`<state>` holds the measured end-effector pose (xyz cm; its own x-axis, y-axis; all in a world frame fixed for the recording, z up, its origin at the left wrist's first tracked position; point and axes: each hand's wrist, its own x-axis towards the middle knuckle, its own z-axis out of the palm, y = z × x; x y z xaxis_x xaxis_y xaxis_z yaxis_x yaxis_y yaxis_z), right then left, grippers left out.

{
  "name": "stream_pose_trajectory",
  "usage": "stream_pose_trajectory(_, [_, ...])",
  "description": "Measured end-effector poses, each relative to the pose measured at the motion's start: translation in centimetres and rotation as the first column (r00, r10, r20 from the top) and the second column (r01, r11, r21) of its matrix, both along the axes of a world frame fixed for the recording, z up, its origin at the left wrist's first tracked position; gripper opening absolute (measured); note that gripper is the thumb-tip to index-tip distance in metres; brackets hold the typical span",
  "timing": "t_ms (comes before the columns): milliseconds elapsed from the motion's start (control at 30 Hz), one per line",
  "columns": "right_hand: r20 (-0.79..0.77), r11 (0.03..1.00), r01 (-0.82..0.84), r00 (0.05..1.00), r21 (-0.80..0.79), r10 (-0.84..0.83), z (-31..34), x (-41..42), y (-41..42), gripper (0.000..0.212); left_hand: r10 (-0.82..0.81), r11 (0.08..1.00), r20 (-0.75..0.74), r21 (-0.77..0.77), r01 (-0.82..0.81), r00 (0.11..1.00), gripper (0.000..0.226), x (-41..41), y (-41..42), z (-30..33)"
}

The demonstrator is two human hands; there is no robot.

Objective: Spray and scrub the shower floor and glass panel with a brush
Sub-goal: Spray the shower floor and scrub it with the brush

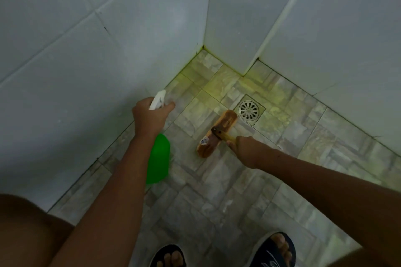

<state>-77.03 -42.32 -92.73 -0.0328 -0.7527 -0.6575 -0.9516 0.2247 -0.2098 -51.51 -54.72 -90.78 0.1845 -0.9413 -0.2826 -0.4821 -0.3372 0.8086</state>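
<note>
brush (217, 133) lies head-down on the floor (217, 191), just near and left of the drain (249, 110), its handle gripped in the right hand (245, 149), fingers curled round the yellow shaft. left hand (149, 118) holds the green spray bottle (158, 158) by its white trigger head, one finger stretched out forward, nozzle aimed at the far corner. yellow-green cleaner stains the tiles between corner and drain. to scrub well, keep the bristles flat, press down, and work short strokes from the far corner toward the drain, along the grout lines and wall edge. brush sits right of the bottle, the two hands apart. whether the bristles fully touch the tile is hard to tell in this dim view. no glass panel is plainly seen.
</note>
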Motion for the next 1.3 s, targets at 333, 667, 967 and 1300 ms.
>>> stream_pose_trajectory(333, [0.014,1.000,-0.019,1.000,0.003,0.019,0.6,0.6,0.2,0.046,-0.087,0.995,-0.039,-0.049,0.085,0.995,0.043,0.1,0.5,0.0])
stream_pose_trajectory(667, [0.089,0.946,-0.324,0.942,-0.001,0.323,2.3,5.2,-4.0,0.041,0.081,0.989,-0.052,-0.117,-0.086,0.995,0.054,4.3,0.8,-0.4])
stream_pose_trajectory(967, [0.027,0.986,-0.156,0.987,-0.062,0.158,3.7,8.7,-19.5,0.039,-0.041,0.963,-0.029,-0.268,0.032,0.999,0.041,4.8,1.2,-0.4])
stream_pose_trajectory(1300, [-0.136,0.976,-0.220,0.967,-0.009,0.216,1.7,-1.8,-12.1,0.040,-0.040,0.964,-0.097,-0.265,0.013,0.994,0.049,2.7,0.5,-0.4])
